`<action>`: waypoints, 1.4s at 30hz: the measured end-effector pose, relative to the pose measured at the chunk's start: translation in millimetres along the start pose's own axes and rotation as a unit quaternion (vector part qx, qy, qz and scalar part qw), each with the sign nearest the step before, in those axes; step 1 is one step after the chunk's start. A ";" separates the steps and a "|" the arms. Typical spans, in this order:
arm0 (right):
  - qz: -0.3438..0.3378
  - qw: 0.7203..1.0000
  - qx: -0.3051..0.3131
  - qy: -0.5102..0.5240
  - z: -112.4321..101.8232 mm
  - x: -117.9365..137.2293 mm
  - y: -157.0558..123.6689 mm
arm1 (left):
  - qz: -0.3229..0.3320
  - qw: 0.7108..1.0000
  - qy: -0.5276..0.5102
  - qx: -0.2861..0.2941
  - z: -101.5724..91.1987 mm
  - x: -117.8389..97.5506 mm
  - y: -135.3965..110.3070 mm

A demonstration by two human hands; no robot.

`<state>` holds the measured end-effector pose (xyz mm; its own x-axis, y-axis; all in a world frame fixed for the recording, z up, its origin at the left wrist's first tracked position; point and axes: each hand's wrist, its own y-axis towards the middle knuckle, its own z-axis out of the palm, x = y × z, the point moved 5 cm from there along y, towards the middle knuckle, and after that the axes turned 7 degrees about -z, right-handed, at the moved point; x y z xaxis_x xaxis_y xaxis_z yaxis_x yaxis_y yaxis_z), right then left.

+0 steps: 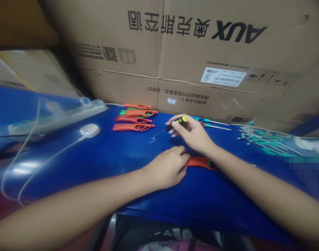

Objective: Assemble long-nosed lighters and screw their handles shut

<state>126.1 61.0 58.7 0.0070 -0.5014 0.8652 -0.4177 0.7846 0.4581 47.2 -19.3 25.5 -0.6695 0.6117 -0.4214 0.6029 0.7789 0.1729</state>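
Observation:
My right hand is closed around the black and yellow handle of a screwdriver. Its thin shaft slants down to the left, with the tip at a few small screws on the blue table. My left hand is closed on one end of a red-orange lighter casing lying close to the table surface. My right wrist passes over the far end of that casing. Behind the screws, several orange and red lighter casings lie stacked in a row, with a bit of green among them.
A large cardboard box stands along the back. On the right lies a pile of metal rods with green parts; two lighters with metal rods lie nearer. At left are a white round device with a cable and a power strip.

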 end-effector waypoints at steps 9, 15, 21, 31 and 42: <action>-0.007 0.993 -0.120 0.016 -36.7 21.0 -16.1 | -0.001 1.000 0.002 0.001 -1.5 -0.6 0.4; 0.048 0.975 -0.212 0.034 -77.1 26.8 -50.5 | 0.013 0.999 -0.027 0.012 0.9 -2.7 0.9; 0.086 0.945 -0.301 0.099 -101.0 21.8 -74.7 | 0.014 0.996 -0.086 0.007 4.5 1.1 3.4; 0.117 0.924 -0.298 0.208 -104.8 19.5 -78.0 | -0.048 0.950 -0.285 -0.118 -20.2 -0.7 8.0; 0.148 0.923 -0.282 0.217 -92.4 18.7 -79.1 | -0.010 0.945 -0.285 -0.162 -26.3 -7.1 2.5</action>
<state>243.2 23.2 57.5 0.3831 -0.1370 0.9135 0.0786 0.9902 0.1155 42.0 -18.1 52.4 -0.2819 0.4947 -0.8221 0.3671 0.8472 0.3839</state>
